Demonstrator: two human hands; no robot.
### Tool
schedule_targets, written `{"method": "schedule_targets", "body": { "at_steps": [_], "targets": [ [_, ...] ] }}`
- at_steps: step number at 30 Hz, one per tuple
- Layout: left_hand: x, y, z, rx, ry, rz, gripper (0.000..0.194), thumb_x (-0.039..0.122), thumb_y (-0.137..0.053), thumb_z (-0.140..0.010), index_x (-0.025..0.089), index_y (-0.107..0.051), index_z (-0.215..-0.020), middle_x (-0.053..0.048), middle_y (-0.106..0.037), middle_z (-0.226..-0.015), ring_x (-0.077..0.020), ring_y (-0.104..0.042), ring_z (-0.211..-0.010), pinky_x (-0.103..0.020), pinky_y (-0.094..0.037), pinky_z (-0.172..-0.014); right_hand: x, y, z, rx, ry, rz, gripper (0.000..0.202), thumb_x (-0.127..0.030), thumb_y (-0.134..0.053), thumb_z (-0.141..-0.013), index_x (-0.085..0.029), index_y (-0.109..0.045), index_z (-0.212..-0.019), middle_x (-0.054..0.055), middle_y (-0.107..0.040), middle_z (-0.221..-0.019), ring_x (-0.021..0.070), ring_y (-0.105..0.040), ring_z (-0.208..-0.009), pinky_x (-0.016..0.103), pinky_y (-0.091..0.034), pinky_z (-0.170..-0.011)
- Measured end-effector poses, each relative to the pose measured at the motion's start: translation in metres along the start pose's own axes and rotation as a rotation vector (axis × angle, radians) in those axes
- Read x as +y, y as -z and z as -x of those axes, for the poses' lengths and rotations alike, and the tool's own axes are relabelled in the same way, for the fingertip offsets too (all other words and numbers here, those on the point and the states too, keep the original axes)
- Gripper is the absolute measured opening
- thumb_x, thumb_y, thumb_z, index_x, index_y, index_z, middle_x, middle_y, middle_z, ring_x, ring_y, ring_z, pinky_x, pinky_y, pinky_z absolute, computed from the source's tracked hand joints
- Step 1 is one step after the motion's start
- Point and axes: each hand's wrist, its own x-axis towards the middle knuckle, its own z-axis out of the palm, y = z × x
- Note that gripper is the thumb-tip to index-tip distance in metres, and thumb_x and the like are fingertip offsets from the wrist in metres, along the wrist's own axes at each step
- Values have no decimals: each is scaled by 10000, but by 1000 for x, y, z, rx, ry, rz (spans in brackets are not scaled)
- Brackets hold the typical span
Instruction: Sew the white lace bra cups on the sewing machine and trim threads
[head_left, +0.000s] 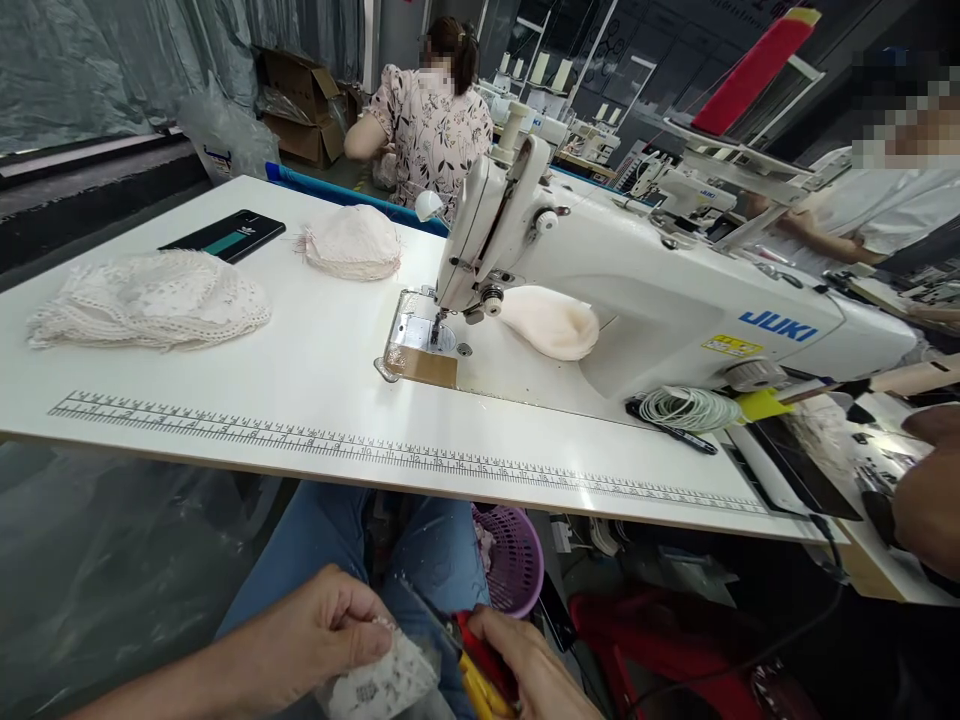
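Low in the head view, my left hand [326, 630] pinches a small piece of white patterned lace fabric [386, 680] over my lap. Close on its right, my right hand [529, 665] is wrapped round scissors [484, 685] with red and yellow handles. Their dark blades point up and to the left, just above the fabric. Both hands are below the front edge of the white table [322, 385]. A white sewing machine [622, 270] stands on the table, with a pale padded cup [555, 322] under its arm.
A lace stack [150, 300], a phone [229, 236] and a pale fabric stack [352, 243] lie on the left. Coiled cord [690, 409] and a pen lie at the right. A purple basket [517, 560] stands below. Other people sit behind the machine and at the right.
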Motion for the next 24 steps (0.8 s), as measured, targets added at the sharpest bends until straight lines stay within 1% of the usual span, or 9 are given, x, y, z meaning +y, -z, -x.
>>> {"method": "schedule_targets", "body": {
  "at_steps": [2, 4, 7, 9, 11, 14, 16, 21, 24],
  "targets": [
    [-3, -1, -1, -2, -8, -9, 577, 702, -575, -723, 144, -676, -829, 50, -375, -593, -106, -271, -556, -229, -227, -520, -5, -3, -4, 43, -61, -127, 385, -334, -742, -681, -234, -599, -1024, 27, -613, -969, 194, -572, -880, 242, -449, -747],
    [-7, -2, -2, 4, -7, -10, 598, 711, -566, -727, 154, -663, -924, 52, -383, -609, -106, -275, -558, -228, -235, -523, -12, -8, -12, 75, -79, -264, 457, -357, -796, -606, -230, -594, -995, 22, -603, -965, 200, -562, -898, 252, -448, -761],
    [-12, -4, -4, -18, -21, 3, 612, 712, -544, -751, 164, -601, -1019, 73, -359, -601, -96, -252, -538, -223, -200, -499, -25, -16, -29, 37, -64, -473, 438, -451, -810, -574, -212, -564, -845, -12, -595, -820, 160, -544, -767, 241, -437, -694],
    [-13, -4, -5, -32, -33, 3, 598, 708, -543, -756, 161, -574, -994, 84, -342, -592, -93, -240, -537, -225, -176, -491, -32, -20, -38, -1, -61, -598, 453, -499, -801, -579, -207, -522, -784, -32, -576, -737, 128, -503, -672, 221, -413, -625],
    [-15, -4, -4, -31, -42, -11, 576, 701, -551, -755, 164, -558, -963, 96, -318, -574, -94, -230, -537, -229, -160, -487, -36, -22, -43, -20, -59, -683, 479, -506, -808, -569, -205, -491, -765, -45, -554, -697, 106, -464, -617, 206, -383, -582],
    [-20, -2, -4, -21, -71, -53, 516, 672, -552, -776, 179, -546, -925, 109, -275, -545, -97, -210, -525, -237, -142, -479, -39, -23, -43, -48, -56, -749, 479, -484, -814, -572, -206, -475, -765, -51, -537, -688, 92, -439, -588, 199, -352, -554],
    [-24, -1, -4, -12, -81, -76, 462, 639, -558, -793, 186, -534, -880, 108, -277, -542, -99, -207, -526, -239, -142, -481, -39, -23, -42, -50, -57, -769, 466, -470, -812, -581, -208, -468, -757, -56, -526, -675, 88, -428, -575, 201, -348, -554],
    [-27, -3, -7, -21, -113, 5, 422, 593, -601, -776, 178, -552, -831, 100, -305, -542, -98, -221, -529, -233, -175, -505, -41, -26, -43, -10, -52, -796, 460, -456, -811, -587, -207, -467, -766, -58, -515, -670, 91, -429, -585, 202, -358, -561],
    [-27, -4, -7, 46, -106, -31, 404, 570, -585, -790, 167, -579, -786, 85, -327, -555, -97, -240, -532, -237, -188, -514, -43, -26, -46, -17, -48, -795, 474, -477, -802, -590, -204, -460, -773, -56, -509, -670, 94, -436, -590, 205, -369, -574]
  ]
}}
